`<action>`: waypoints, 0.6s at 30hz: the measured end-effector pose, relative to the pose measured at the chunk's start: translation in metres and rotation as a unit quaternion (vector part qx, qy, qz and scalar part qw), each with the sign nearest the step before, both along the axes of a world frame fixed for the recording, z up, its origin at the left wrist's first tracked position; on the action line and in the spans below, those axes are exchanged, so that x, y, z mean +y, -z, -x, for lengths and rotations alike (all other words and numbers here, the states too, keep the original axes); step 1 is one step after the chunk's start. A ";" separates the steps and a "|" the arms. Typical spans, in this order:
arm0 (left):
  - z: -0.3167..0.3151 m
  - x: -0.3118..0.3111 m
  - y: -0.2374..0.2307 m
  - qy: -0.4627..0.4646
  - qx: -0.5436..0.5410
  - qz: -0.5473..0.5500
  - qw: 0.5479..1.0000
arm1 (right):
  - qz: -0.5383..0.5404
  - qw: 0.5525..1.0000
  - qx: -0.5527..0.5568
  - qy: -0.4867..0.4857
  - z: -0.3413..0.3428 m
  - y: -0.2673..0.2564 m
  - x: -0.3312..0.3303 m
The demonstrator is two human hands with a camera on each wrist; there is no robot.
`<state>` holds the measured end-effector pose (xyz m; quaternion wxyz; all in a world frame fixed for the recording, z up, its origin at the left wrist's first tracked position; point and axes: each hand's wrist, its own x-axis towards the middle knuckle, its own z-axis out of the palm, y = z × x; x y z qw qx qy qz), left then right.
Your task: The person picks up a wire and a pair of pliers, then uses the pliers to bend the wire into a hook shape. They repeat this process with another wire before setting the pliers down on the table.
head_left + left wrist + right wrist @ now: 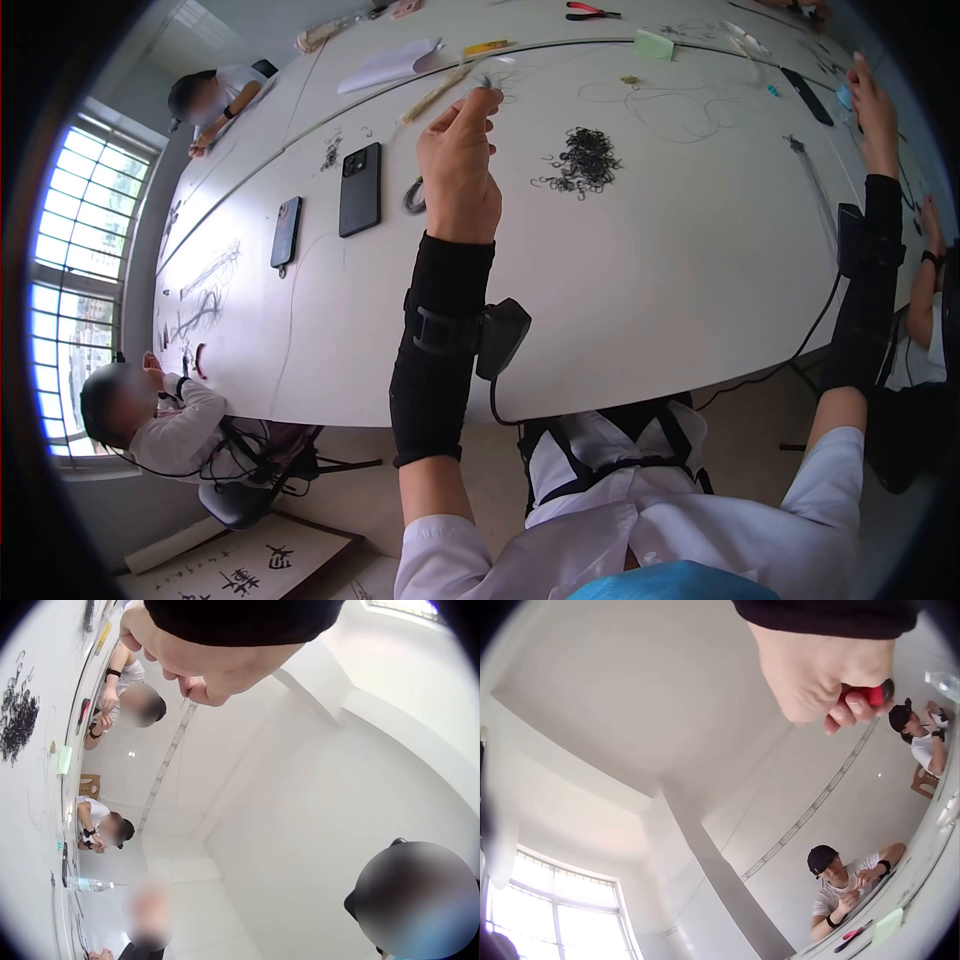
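Note:
My left hand [460, 165] is raised over the table, thumb and forefinger pinching a small thin hook [184, 702]. Out to the far right is my right hand [875, 120]; in the right wrist view its fingers curl round a tool with a red and black handle [876, 693], the rest of which the hand hides. A heap of small black hooks [585, 162] lies on the white table to the right of my left hand. Close beside the left wrist is a dark coil [413, 196], partly covered.
Two phones, a black one [360, 190] and a smaller one [286, 232], lie left of my left hand. Farther back are red-handled pliers [592, 12], a green paper [653, 45] and a white sheet [388, 66]. Loose line [690, 125] trails across the table. Other people sit around it.

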<state>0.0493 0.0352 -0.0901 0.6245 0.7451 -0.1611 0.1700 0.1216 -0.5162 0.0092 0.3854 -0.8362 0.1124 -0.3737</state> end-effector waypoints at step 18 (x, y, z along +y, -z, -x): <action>0.007 -0.025 -0.032 -0.014 0.151 0.249 0.957 | 0.139 0.932 0.334 0.031 0.013 0.010 -0.061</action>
